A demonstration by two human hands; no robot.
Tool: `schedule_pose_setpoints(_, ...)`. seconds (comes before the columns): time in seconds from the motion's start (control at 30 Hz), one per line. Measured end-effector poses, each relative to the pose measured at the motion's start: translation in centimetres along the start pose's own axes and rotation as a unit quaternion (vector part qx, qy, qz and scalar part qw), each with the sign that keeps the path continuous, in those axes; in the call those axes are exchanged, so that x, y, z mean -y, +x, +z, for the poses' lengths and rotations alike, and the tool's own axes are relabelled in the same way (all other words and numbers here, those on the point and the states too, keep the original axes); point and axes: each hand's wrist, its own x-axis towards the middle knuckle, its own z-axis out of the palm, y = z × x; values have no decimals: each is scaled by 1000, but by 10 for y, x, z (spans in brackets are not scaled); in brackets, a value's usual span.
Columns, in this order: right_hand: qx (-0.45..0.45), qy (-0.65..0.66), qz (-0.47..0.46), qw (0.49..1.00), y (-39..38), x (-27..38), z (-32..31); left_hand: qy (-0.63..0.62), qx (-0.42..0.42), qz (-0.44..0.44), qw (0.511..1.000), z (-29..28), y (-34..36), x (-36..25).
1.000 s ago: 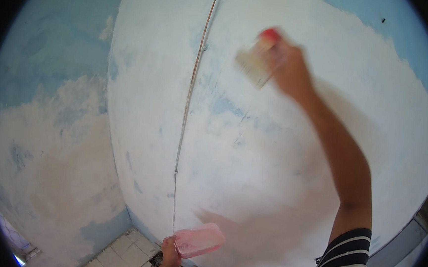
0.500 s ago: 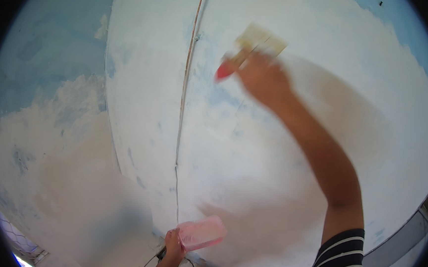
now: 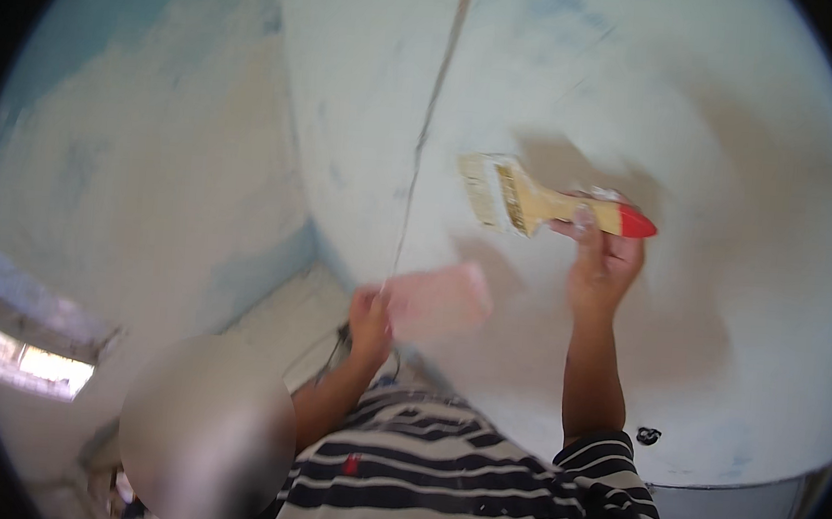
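Observation:
My right hand (image 3: 604, 258) grips a wide paintbrush (image 3: 579, 210) with a pale yellow handle, red tip and white paint on it, held nearly level with the bristles pointing left. A pale, patchy painted wall (image 3: 731, 310) is behind it. Lower and to the left, my left hand (image 3: 370, 322) holds a pink plastic container (image 3: 440, 300) by its near end, both somewhat blurred. A thin cable (image 3: 436, 87) runs down the wall behind them.
The room's corner shows a blue-and-white side wall (image 3: 155, 135) and a tiled floor (image 3: 263, 302) with dark cords. At far left is a bright window opening (image 3: 47, 366); at lower right a small black fitting (image 3: 648, 436) and a grey ledge (image 3: 727, 500).
My right hand has come down from high on the wall, turning the brush level. My left hand and the container sit higher in view, as the view now tilts further down toward my striped shirt.

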Motion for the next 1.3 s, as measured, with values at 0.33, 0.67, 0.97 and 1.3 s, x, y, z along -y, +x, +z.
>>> schedule_pose_setpoints(0.33,205,-28,55,977,-78,36,-61,-23,149,102,983,45,-21,-71)
schedule_pose_setpoints(0.67,336,-178,-4,925,-83,54,-19,7,270,166,948,75,-13,-105)
schedule_pose_setpoints(0.97,303,-198,-21,932,-79,45,-20,18,276,162,947,83,-28,-110)
schedule_pose_setpoints(1.3,300,-84,4,950,-78,-12,-49,45,160,133,977,76,-17,-74)
